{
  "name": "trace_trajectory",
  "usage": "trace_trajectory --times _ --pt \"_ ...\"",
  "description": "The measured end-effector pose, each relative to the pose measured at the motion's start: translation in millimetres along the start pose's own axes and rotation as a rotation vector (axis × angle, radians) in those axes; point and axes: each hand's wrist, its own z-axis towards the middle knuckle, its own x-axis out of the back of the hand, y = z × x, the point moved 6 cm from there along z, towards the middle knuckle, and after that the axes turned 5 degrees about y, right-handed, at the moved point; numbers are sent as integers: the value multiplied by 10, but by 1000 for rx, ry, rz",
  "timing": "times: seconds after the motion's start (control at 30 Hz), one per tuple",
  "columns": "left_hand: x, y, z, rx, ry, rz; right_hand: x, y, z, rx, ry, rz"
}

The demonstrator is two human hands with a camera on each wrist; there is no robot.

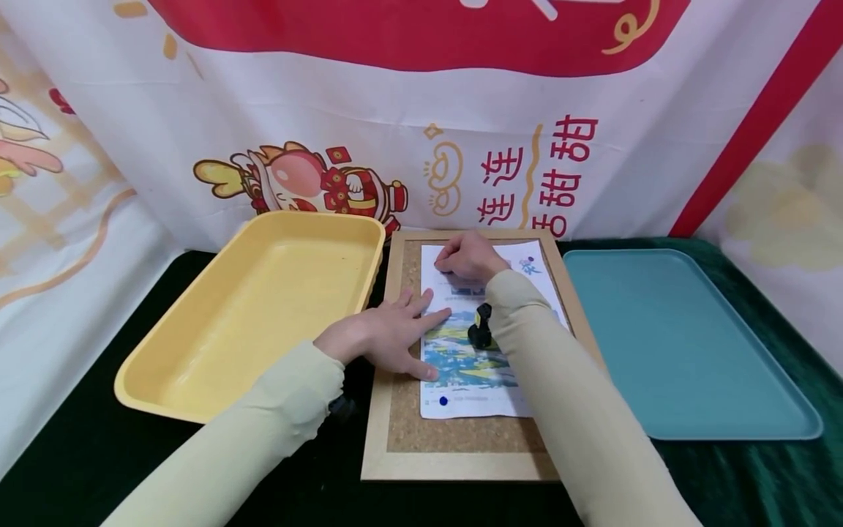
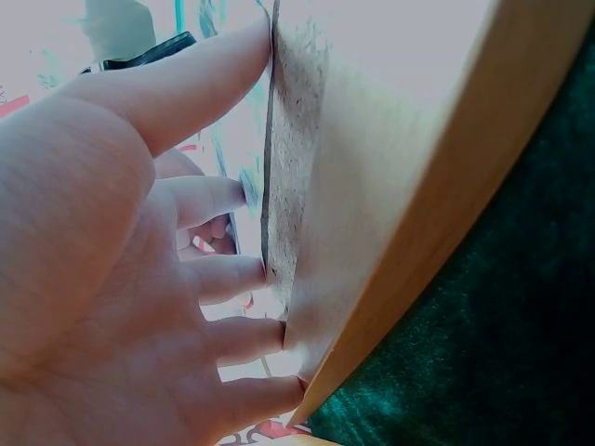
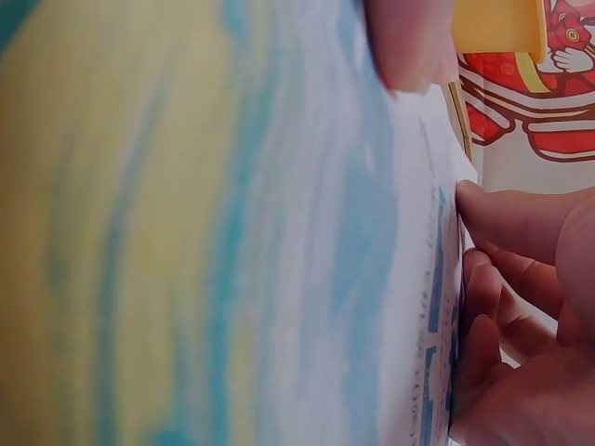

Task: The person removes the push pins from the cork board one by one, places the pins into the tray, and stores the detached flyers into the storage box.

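A printed sheet of paper point(image 1: 461, 366) with a blue and yellow picture lies on a wood-framed corkboard point(image 1: 405, 432). Spread fingers of my left hand point(image 1: 395, 337) rest on the sheet's left side and the board; the left wrist view shows the straight fingers point(image 2: 244, 277) along the board's edge. At the sheet's top left corner, my right hand point(image 1: 470, 256) has curled fingers, its thumb point(image 3: 507, 218) touching the paper. Anything between these fingertips is hidden. One dark blue pushpin point(image 1: 443, 401) shows at the sheet's lower left, another blue pin point(image 1: 530, 258) at the upper right. My right forearm covers the lower right corner.
Left of the board stands a deep yellow tray point(image 1: 263, 293). A flat teal tray point(image 1: 691, 344) lies to the right. Dark green cloth point(image 1: 316, 490) covers the table, and a printed white and red curtain point(image 1: 395, 95) hangs behind.
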Motion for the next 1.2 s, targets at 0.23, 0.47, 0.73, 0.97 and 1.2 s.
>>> trace_trajectory --times 0.23,0.47,0.73,0.97,1.2 --pt "2 -6 -14 -8 4 -7 8 -35 -30 8 -2 -14" --pt "-6 -20 -2 -5 4 -14 23 -37 -43 14 -3 -24" --pt "-6 -17 -5 2 0 -3 67 -3 -55 -26 -18 -9" --pt "-4 3 -13 -4 -5 8 101 9 -74 -43 -43 44" --pt "-11 3 -1 0 -16 18 122 43 -63 -72 -45 107"
